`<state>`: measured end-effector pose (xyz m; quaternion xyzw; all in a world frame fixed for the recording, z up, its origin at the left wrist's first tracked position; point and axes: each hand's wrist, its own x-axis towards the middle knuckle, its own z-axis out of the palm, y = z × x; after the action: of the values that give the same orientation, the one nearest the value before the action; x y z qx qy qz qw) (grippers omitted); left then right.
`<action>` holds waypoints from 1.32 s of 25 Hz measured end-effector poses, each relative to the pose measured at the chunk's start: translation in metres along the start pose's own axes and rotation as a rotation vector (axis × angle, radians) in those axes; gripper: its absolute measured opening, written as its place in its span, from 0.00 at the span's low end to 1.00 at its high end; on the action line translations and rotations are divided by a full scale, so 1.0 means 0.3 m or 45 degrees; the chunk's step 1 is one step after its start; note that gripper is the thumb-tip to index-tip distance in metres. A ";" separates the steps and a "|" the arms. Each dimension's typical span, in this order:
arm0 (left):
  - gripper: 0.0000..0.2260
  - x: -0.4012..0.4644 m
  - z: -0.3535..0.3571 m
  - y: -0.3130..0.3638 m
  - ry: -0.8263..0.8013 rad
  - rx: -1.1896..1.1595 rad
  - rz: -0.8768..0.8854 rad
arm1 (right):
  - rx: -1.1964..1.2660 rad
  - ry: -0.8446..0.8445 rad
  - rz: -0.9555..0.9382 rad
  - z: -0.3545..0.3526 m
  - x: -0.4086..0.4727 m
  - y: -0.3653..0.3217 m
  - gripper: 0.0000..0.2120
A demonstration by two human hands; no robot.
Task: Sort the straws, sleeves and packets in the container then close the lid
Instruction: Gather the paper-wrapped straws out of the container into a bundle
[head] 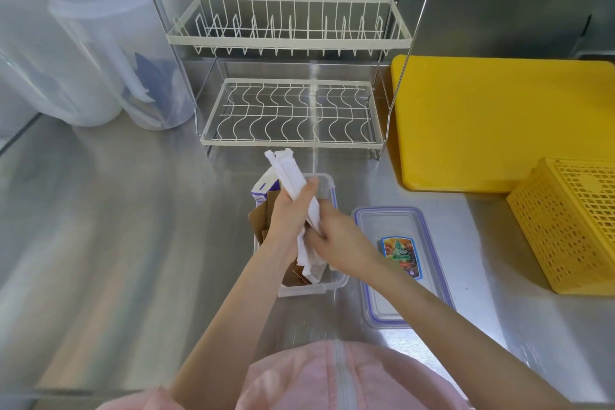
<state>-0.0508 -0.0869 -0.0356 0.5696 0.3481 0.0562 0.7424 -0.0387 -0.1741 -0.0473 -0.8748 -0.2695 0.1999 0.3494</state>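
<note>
A bundle of white paper-wrapped straws point(289, 175) is held above the clear plastic container point(327, 188) on the steel counter. My left hand point(290, 210) grips the bundle's middle. Lower down, my right hand point(336, 236) grips its near end. Inside the container, brown cardboard sleeves point(261, 220) stand along the left side, and a white and purple packet point(264, 188) sits at the far left corner. The container's clear lid point(396, 233), blue-rimmed with a colourful label, lies flat on the counter just to the right.
A white two-tier wire dish rack point(289, 116) stands behind the container. Clear plastic jugs point(100, 53) are at the far left. A yellow cutting board point(499, 123) and a yellow perforated basket point(572, 223) lie to the right.
</note>
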 end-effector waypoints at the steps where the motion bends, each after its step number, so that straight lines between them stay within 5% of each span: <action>1: 0.06 0.004 -0.014 0.006 0.023 -0.038 -0.019 | 0.031 -0.076 -0.037 -0.014 -0.001 -0.001 0.20; 5: 0.10 0.020 -0.098 0.026 0.054 -0.160 -0.017 | 0.240 -0.347 0.022 -0.074 0.004 0.003 0.21; 14: 0.09 0.034 -0.193 0.018 0.073 -0.244 -0.025 | 0.014 -0.383 0.358 -0.011 0.123 0.011 0.16; 19: 0.11 0.026 -0.207 -0.009 0.032 -0.258 0.006 | -0.203 -0.361 0.305 0.080 0.171 0.034 0.20; 26: 0.12 0.030 -0.216 -0.016 0.021 -0.197 0.012 | -0.176 -0.278 0.289 0.060 0.210 0.025 0.13; 33: 0.13 0.022 -0.233 -0.018 0.005 -0.173 -0.045 | -0.442 -0.635 0.360 0.001 0.301 -0.016 0.07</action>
<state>-0.0883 -0.0293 -0.0510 0.5117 0.3550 0.0677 0.7795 0.0293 -0.1158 -0.0586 -0.8741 -0.2529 0.4055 0.0871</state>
